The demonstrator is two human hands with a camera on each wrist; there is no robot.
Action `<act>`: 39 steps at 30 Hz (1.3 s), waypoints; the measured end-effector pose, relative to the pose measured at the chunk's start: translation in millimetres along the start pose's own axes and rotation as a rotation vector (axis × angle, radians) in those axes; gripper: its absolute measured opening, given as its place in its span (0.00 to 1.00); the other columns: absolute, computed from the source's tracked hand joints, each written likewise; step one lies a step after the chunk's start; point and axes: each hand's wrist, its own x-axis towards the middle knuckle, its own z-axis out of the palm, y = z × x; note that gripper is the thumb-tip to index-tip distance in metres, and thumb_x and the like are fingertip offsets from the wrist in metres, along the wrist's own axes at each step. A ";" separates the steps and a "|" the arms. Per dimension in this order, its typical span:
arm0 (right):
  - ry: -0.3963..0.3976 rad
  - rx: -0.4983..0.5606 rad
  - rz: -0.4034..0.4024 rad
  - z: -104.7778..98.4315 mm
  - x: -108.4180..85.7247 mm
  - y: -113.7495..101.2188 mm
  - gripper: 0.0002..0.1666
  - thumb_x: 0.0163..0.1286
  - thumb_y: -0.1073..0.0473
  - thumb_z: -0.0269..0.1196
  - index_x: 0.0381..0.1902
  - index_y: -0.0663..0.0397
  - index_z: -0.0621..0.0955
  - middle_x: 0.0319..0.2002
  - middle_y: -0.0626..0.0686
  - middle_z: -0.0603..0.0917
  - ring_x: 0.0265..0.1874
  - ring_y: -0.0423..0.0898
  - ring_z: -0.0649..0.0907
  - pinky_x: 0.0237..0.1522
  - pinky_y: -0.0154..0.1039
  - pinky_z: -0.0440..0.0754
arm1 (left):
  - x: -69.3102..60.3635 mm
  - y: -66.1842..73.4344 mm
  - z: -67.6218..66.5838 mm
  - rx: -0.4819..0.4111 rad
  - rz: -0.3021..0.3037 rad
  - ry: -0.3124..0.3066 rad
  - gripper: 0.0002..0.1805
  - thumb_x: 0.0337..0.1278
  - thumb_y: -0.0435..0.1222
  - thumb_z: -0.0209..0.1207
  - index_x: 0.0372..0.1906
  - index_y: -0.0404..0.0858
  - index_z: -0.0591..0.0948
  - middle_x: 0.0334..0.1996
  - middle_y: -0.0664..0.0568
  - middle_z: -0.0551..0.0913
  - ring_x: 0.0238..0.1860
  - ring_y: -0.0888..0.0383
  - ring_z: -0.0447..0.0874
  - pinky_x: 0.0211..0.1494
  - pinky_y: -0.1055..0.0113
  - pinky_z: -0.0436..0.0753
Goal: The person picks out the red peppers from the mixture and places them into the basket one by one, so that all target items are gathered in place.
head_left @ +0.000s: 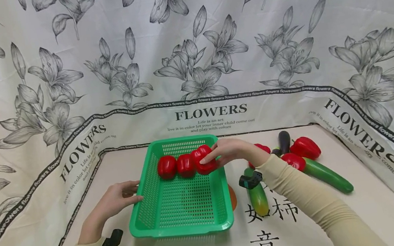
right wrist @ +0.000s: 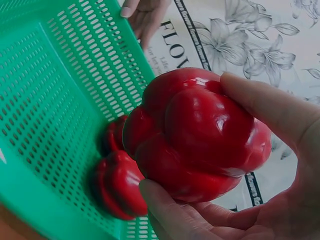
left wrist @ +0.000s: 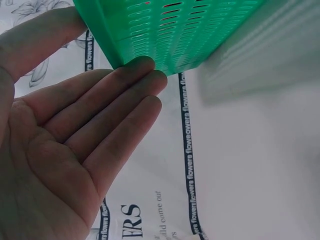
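A green plastic basket with slotted walls stands on the table, two red bell peppers side by side at its far end. Over the basket's far right corner, my right hand grips another red bell pepper between thumb and fingers. In the right wrist view this pepper's lobed end shows, with the two others below it. My left hand is at the basket's left side. Its thumb and fingertips are at the rim and outer wall, the fingers nearly straight.
Right of the basket lie a yellow-tipped green cucumber-like vegetable, a long green one, an eggplant and several red bell peppers. An orange object is partly hidden behind the basket. Flower-printed cloth encloses the table.
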 end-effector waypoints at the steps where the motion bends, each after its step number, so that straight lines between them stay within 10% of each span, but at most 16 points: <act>1: -0.010 -0.008 0.000 3.0 1.8 -0.5 0.21 0.58 0.54 0.69 0.42 0.65 0.79 0.40 0.53 0.82 0.36 0.44 0.81 0.49 0.42 0.83 | 0.3 0.0 0.5 0.002 0.003 -0.002 0.33 0.52 0.44 0.66 0.61 0.31 0.73 0.50 0.41 0.83 0.50 0.44 0.82 0.49 0.55 0.85; 39: -0.136 0.189 0.026 84.0 71.7 -1.3 0.40 0.59 0.60 0.68 0.65 0.59 0.62 0.59 0.59 0.71 0.58 0.57 0.73 0.62 0.57 0.73 | -0.5 1.1 0.1 0.021 0.002 -0.002 0.33 0.53 0.43 0.66 0.61 0.29 0.73 0.49 0.41 0.83 0.51 0.44 0.82 0.51 0.54 0.84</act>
